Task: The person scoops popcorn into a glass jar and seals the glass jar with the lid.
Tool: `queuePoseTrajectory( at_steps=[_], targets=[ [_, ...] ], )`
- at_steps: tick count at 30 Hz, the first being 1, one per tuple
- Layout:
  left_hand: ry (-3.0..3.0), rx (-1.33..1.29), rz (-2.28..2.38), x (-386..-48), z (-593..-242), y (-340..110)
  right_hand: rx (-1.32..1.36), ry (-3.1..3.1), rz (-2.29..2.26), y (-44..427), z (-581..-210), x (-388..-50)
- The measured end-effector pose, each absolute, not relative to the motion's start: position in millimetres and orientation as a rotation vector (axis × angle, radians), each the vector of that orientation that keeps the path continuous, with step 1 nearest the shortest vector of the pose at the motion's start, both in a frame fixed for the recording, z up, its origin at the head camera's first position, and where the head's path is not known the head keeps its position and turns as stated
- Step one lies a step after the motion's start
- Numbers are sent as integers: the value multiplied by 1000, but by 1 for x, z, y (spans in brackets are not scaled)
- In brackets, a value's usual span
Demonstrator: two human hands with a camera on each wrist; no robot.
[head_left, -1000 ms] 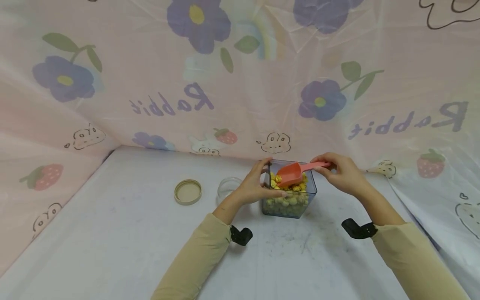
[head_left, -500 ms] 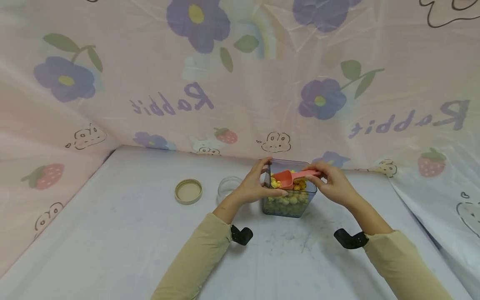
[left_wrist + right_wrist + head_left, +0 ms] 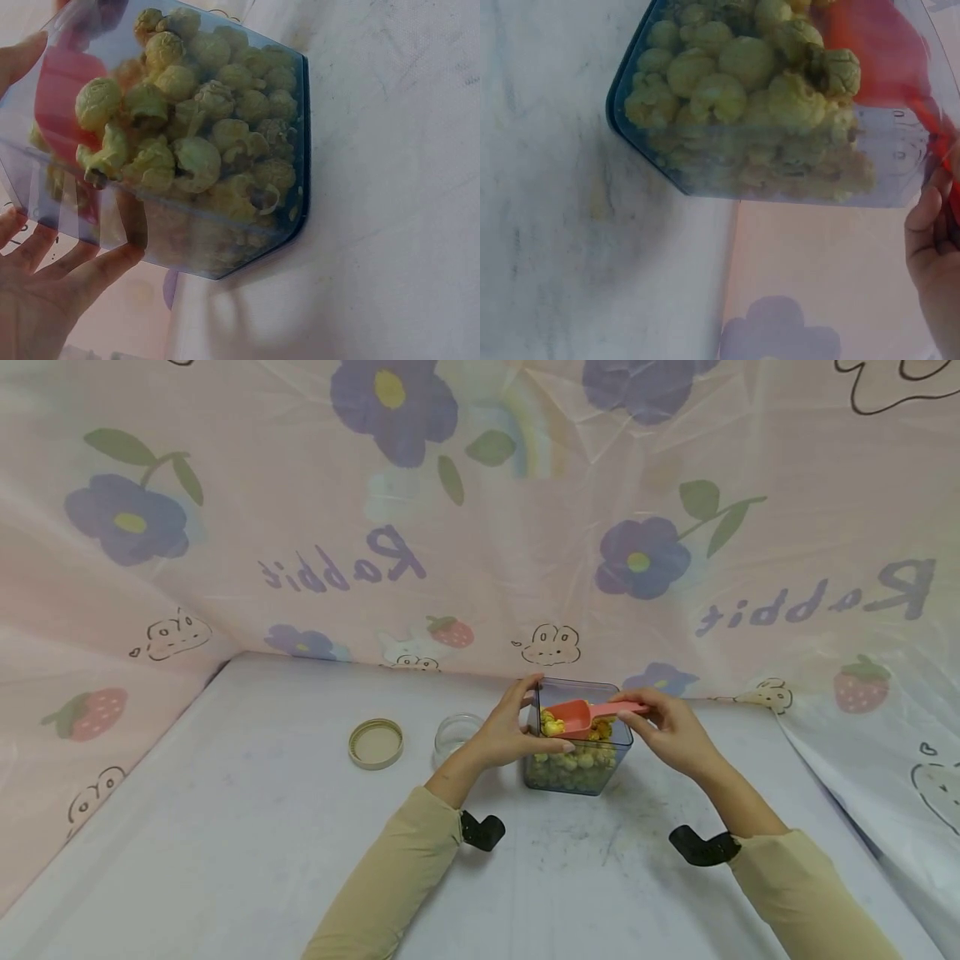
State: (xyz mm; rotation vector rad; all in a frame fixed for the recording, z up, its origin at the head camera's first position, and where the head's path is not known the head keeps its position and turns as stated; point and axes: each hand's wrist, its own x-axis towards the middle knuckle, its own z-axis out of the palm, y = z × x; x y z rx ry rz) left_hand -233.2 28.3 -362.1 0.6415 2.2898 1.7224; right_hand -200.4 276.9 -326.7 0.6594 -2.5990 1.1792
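A clear bluish square container (image 3: 570,783) holds yellow popcorn (image 3: 577,762) in its lower part. My left hand (image 3: 504,737) grips its left side, thumb along the front wall and fingers at the back corner; the left wrist view shows these fingers (image 3: 67,274) against the clear wall. My right hand (image 3: 675,731) pinches the handle of a red scoop (image 3: 576,717), whose bowl lies inside the container at the popcorn, with popcorn at its left end. In the right wrist view the scoop (image 3: 877,52) shows through the wall, the right hand (image 3: 936,240) at its handle.
A round clear jar (image 3: 455,731) stands just left of the left hand, partly hidden by it. Farther left, a round beige lid (image 3: 376,744) lies on the white-covered table (image 3: 247,827). A printed pink sheet (image 3: 480,552) rises behind the table.
The right hand and scoop have moved left and a little lower within the container, then slightly back to the right. The left hand and container have barely moved.
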Motion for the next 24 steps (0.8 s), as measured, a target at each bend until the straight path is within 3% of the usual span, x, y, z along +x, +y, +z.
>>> queuePoseTrajectory(
  at_steps=[24],
  targets=[
    [2290,671,1741,-234,-364,28,402,-2571,1475,284,-337,-195]
  ],
)
